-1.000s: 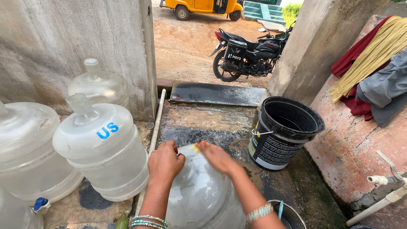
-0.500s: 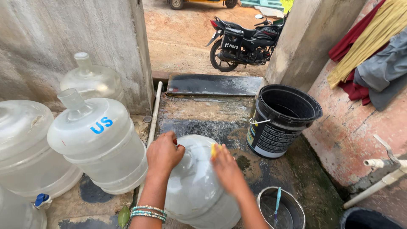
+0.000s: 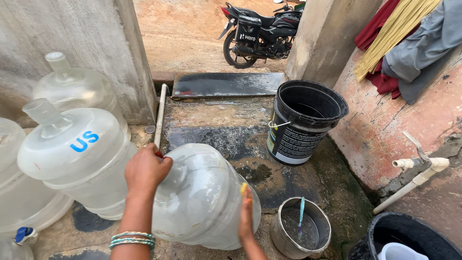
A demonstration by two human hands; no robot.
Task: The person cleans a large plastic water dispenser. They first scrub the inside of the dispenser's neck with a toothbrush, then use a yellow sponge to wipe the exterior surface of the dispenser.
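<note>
A person works a large clear water jug [image 3: 202, 197] on a wet concrete washing floor [image 3: 231, 139] by a doorway. The jug lies tilted, its long axis running from the near right up toward the far left, neck end toward the left hand [image 3: 147, 171]; whether it holds water cannot be told. That left hand is curled closed over the neck end, fingers pressed together, with bangles at the wrist. The right hand [image 3: 246, 216] presses flat against the jug's right flank, fingers together, with a small yellow object [image 3: 243, 188] at the fingertips; the jug sits between the two hands.

At the floor's left edge stand more clear jugs, upright, the nearest [image 3: 77, 159] bearing blue lettering, another [image 3: 74, 86] behind it against the wall. A black bucket [image 3: 303, 123] stands open toward the far right. A small steel pot [image 3: 301, 233] holding water and a toothbrush [image 3: 301, 212] sits just right of the jug. A white tap pipe [image 3: 418, 168] juts from the right wall.
</note>
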